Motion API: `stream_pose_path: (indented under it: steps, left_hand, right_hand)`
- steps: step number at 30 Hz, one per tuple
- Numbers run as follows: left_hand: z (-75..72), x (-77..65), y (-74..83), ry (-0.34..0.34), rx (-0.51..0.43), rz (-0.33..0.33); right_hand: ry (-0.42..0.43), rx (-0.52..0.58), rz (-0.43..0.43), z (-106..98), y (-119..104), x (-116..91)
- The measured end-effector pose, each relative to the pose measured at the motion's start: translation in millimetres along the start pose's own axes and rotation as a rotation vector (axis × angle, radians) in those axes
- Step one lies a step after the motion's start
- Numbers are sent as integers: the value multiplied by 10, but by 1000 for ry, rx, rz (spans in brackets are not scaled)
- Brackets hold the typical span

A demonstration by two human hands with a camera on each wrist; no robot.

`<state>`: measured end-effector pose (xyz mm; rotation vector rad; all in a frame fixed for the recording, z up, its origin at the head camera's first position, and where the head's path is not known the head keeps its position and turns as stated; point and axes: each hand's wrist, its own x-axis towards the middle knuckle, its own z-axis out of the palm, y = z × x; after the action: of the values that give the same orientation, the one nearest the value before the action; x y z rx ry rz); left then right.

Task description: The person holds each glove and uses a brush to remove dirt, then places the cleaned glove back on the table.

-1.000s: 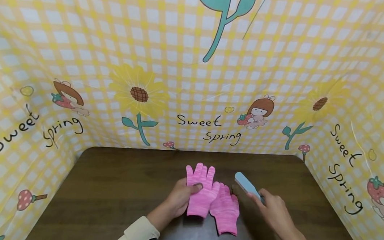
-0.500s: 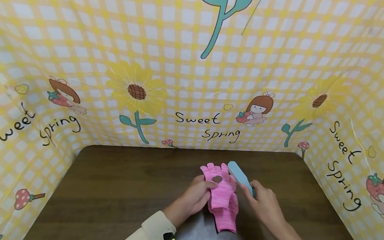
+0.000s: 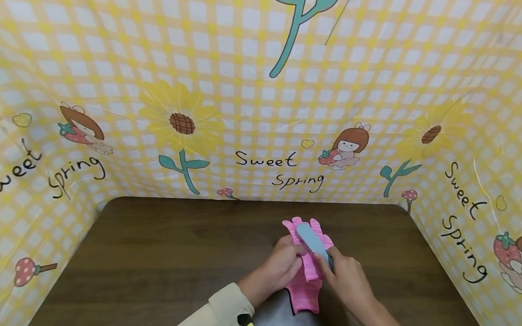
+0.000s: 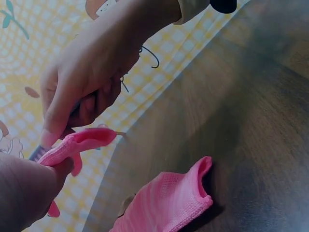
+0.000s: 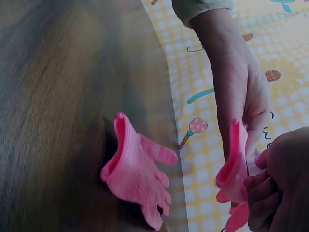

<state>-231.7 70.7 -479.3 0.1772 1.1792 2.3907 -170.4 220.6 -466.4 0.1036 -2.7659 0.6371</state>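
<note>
A blue brush (image 3: 311,240) held across a raised pink glove (image 3: 310,268), below and right of centre in the head view.
The left hand (image 3: 281,265) pinches the raised pink glove at its left side, thumb on top, fingers narrow on the knit; the glove's finger ends point toward the top of the frame. The right hand (image 3: 348,274) has its fingers curled round the lower end of the blue brush, whose head slants to the upper left; whether the bristles touch the knit cannot be told. Lower in the frame, a second pink glove (image 3: 304,296), partly hidden, lies on the dark wood-grain counter (image 3: 160,262), cuff toward the bottom edge. Yellow checked cloth (image 3: 239,85) fills the upper part.
</note>
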Motion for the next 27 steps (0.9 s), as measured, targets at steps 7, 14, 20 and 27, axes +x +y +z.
stream_pose_path:
  steps: [7,14,20,27]
  left_hand:
    - [-33,-20,-45,24,16,-24]
    - [-88,-37,-91,11,12,-19]
    - [-118,-13,-114,25,-3,0]
    - [-130,4,-116,28,-12,8]
  right_hand:
    - [26,-35,2,23,151,-3]
    - [25,-34,43,25,291,-19]
    - [14,-45,109,-14,437,4]
    - [13,5,130,-24,346,-1]
